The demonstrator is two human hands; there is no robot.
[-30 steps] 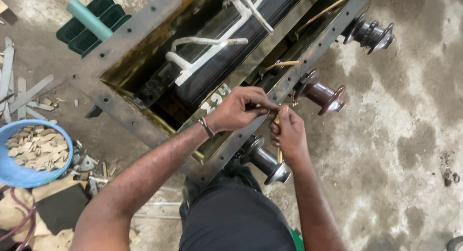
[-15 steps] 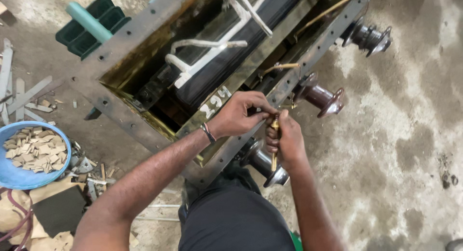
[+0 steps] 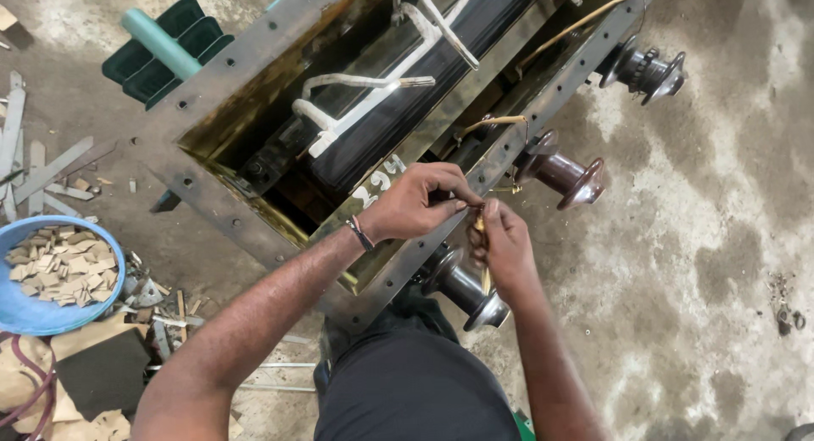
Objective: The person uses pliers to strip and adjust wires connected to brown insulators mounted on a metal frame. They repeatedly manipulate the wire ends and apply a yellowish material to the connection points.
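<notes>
At frame centre, the left hand point(image 3: 415, 205) and right hand point(image 3: 504, 242) meet over the metal tank's flange point(image 3: 543, 110), each grip pinched together on a small brass fitting point(image 3: 479, 223). Brown insulators point(image 3: 564, 174) flank them; a blue basin point(image 3: 38, 309) sits lower left.

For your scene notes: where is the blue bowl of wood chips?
Head view, far left: the blue bowl sits on the floor beside scrap strips, left of the open metal tank.
</notes>
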